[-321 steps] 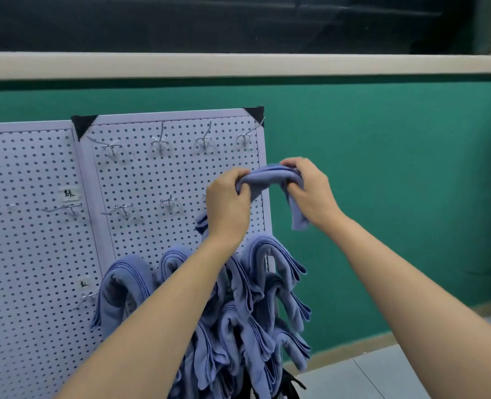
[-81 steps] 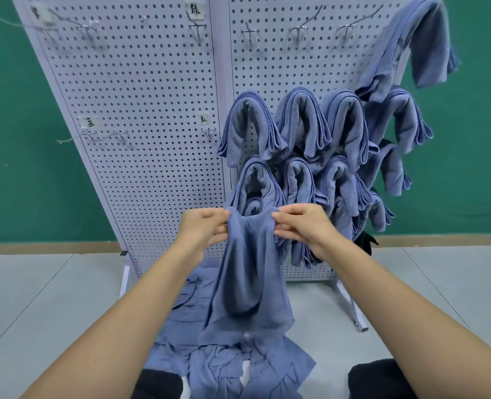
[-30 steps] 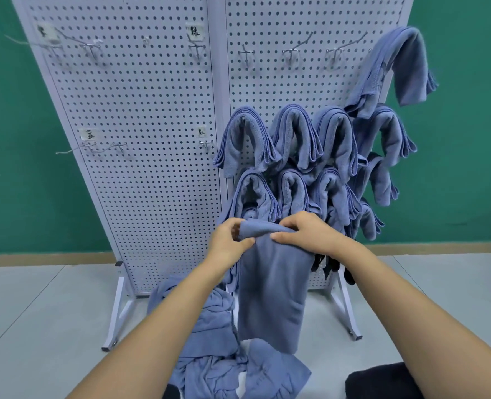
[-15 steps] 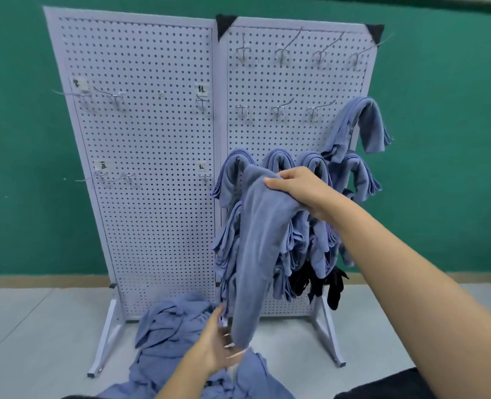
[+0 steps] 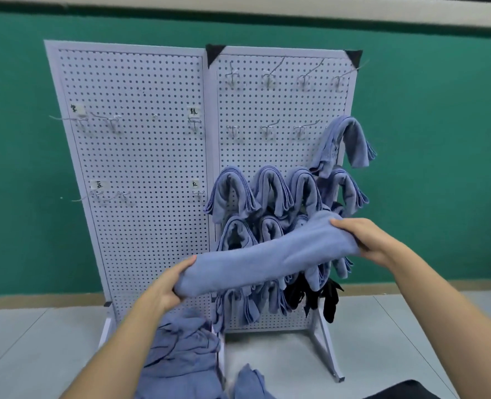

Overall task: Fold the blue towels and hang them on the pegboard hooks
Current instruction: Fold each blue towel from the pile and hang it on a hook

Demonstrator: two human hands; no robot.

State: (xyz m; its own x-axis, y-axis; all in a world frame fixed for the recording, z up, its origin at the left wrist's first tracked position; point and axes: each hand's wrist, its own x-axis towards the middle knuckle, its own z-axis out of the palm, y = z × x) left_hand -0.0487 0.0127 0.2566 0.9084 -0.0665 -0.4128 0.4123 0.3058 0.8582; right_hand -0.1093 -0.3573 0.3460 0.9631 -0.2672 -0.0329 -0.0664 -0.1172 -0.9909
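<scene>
- We hold a folded blue cloth towel (image 5: 267, 254) stretched between both hands, in the air in front of the right panel of the white perforated metal pegboard (image 5: 152, 156).
- Our left hand (image 5: 163, 286) curls round the towel's lower left end, thumb on top. Our right hand (image 5: 373, 240) clamps the upper right end, fingers wrapped over it.
- The towel's long axis slopes from low left to high right, crossing in front of the hung blue towels (image 5: 271, 188).
- The bare wire hooks (image 5: 267, 130) of the middle row sit above the towel, and the right hand is the higher and nearer to them. We judge the towel must rise, then drape by its middle over one.
- A heap of loose blue towels (image 5: 180, 358) lies on the grey floor (image 5: 36, 341) at the board's foot.
</scene>
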